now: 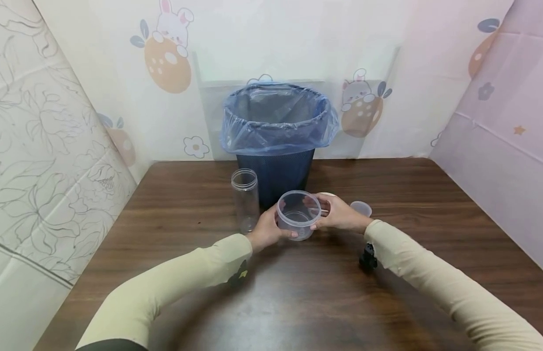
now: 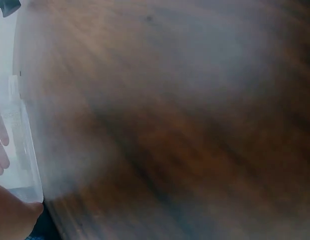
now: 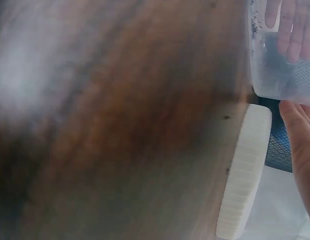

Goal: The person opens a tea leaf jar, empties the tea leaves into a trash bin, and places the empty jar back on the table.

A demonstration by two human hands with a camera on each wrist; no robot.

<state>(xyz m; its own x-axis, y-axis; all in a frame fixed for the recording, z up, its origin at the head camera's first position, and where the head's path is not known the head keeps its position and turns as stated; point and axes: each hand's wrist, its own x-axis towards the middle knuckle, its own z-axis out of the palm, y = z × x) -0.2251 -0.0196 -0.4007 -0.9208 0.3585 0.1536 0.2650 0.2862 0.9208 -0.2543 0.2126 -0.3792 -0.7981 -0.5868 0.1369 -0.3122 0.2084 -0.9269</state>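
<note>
A clear round plastic tub [image 1: 299, 230] without a lid is held between both hands in front of the bin. My left hand [image 1: 268, 230] grips its left side, thumb in front and fingers behind. On the opposite side my right hand [image 1: 339, 214] holds it the same way. The left wrist view catches only the tub's edge [image 2: 29, 150] and a thumb [image 2: 14, 215]. In the right wrist view, fingers of the other hand show through the tub [image 3: 275, 75]. Whether its base touches the table cannot be told.
A bin [image 1: 275, 175] lined with a blue bag [image 1: 280, 139] stands at the back of the brown table [image 1: 262, 302]. Left of it is a tall clear jar [image 1: 246, 200]. A white ribbed object [image 3: 245, 170] and a small translucent cup [image 1: 361, 208] are near my right hand.
</note>
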